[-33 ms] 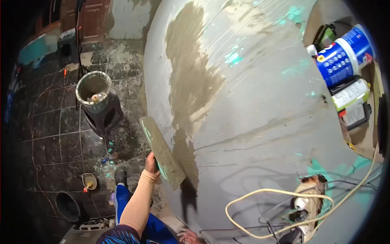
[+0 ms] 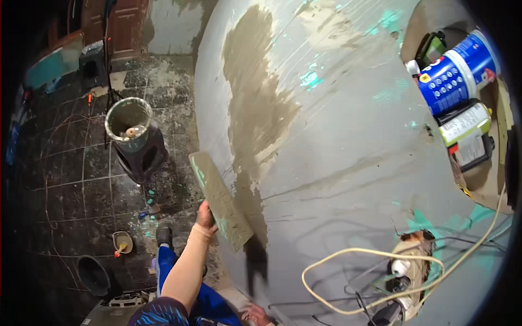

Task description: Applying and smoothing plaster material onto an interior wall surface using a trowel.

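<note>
My left hand (image 2: 205, 218) is closed at the back of a long plastering float (image 2: 222, 202), whose broad face is coated with grey-brown plaster. The float stands tilted beside the grey wall (image 2: 337, 141); I cannot tell whether its edge touches. A wet brown patch of plaster (image 2: 255, 103) spreads up the wall beyond it, and a dark shadow falls below the float. At the lower edge, my right hand (image 2: 255, 314) shows only in part, low by the wall, and its fingers are too blurred to read.
A plaster-smeared bucket (image 2: 129, 122) sits on a dark stand. On the tiled floor are a small tub (image 2: 123, 243) and a black bucket (image 2: 93, 276). A wall recess at right holds a blue container (image 2: 454, 76). A yellowish cable (image 2: 348, 252) loops beside a broken wall opening (image 2: 413, 261).
The whole view has shifted slightly. My left hand still holds the float, which leans at nearly the same angle by the wall.
</note>
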Tool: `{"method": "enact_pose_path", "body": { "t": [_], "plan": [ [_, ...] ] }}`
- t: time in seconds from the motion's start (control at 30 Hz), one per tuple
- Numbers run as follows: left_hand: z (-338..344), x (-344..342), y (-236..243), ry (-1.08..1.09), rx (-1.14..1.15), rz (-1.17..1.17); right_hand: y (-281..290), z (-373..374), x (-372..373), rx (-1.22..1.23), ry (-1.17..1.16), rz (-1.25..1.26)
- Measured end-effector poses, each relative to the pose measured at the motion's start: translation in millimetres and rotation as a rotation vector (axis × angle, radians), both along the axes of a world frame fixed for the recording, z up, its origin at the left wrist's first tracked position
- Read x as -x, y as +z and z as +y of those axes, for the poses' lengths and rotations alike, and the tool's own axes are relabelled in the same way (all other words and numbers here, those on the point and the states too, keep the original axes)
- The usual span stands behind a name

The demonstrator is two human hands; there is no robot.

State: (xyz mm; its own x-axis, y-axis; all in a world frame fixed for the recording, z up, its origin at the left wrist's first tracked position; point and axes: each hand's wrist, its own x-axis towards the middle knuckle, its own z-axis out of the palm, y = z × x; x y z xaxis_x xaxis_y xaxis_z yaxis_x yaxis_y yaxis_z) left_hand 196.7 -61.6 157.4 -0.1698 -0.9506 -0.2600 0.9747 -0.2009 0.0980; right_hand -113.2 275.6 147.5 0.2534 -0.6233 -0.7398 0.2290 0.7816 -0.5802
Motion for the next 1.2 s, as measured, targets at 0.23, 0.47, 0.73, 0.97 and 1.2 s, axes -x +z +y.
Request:
{"method": "enact_pose_path", "body": {
  "t": [0.23, 0.47, 0.73, 0.97, 1.2],
  "plan": [
    [-19, -30, 101, -0.054, 0.172, 0.061, 19, -34, -39, 0.098, -0.046, -0.033],
    [4, -65, 131, -0.170, 0.257, 0.004, 32, -48, -90, 0.130, -0.167, -0.054],
    [-3, -135, 94, -0.362, 0.143, -0.212, 43, -86, -157, 0.230, -0.207, 0.083],
    [11, -254, 69, -0.284, -0.141, -0.237, 8, -178, -231, 0.156, -0.085, 0.253],
    [58, -392, 46, 0.123, -0.256, -0.253, 6, -406, -428, 0.432, 0.317, 0.284]
  ]
}}
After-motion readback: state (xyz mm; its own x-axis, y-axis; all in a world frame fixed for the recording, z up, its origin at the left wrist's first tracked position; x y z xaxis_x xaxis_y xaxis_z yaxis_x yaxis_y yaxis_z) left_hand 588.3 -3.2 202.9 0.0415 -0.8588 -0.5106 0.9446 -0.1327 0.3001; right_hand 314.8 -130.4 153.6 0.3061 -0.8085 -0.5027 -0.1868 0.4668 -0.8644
